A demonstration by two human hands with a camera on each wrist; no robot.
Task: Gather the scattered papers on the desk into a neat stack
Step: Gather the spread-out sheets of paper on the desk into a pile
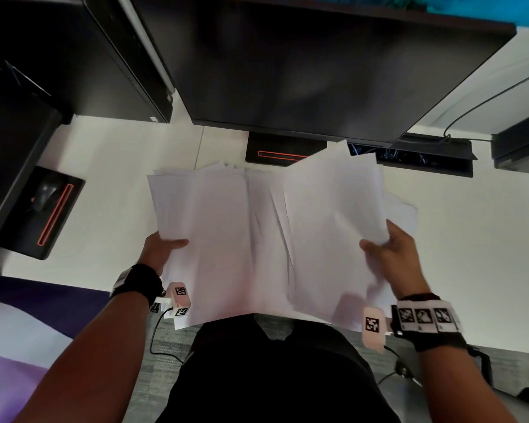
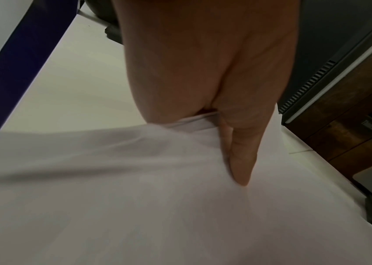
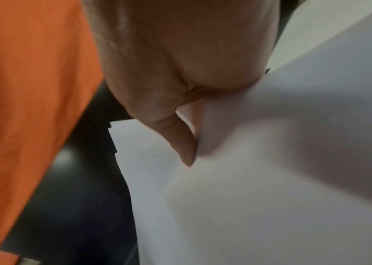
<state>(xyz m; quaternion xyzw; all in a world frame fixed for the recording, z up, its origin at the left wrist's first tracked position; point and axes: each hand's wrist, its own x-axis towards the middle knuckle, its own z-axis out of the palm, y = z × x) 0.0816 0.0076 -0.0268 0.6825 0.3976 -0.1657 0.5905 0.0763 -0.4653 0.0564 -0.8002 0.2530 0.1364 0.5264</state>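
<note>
A loose bundle of white papers (image 1: 257, 239) is held above the white desk (image 1: 110, 166), fanned into overlapping sheets with uneven edges. My left hand (image 1: 162, 248) grips its left edge, thumb on top and fingers hidden beneath. My right hand (image 1: 385, 254) pinches the right-hand sheets, thumb on top. In the left wrist view the thumb (image 2: 241, 161) presses flat on the papers (image 2: 135, 197). In the right wrist view the thumb (image 3: 180, 143) lies on the sheets (image 3: 248, 197), which bend up beside it.
A large dark monitor (image 1: 318, 62) stands behind the papers, its base (image 1: 281, 151) partly covered by them. A second monitor (image 1: 74, 56) and a mouse (image 1: 45, 193) on a black stand sit at the left. A cable tray (image 1: 425, 157) lies at the back right.
</note>
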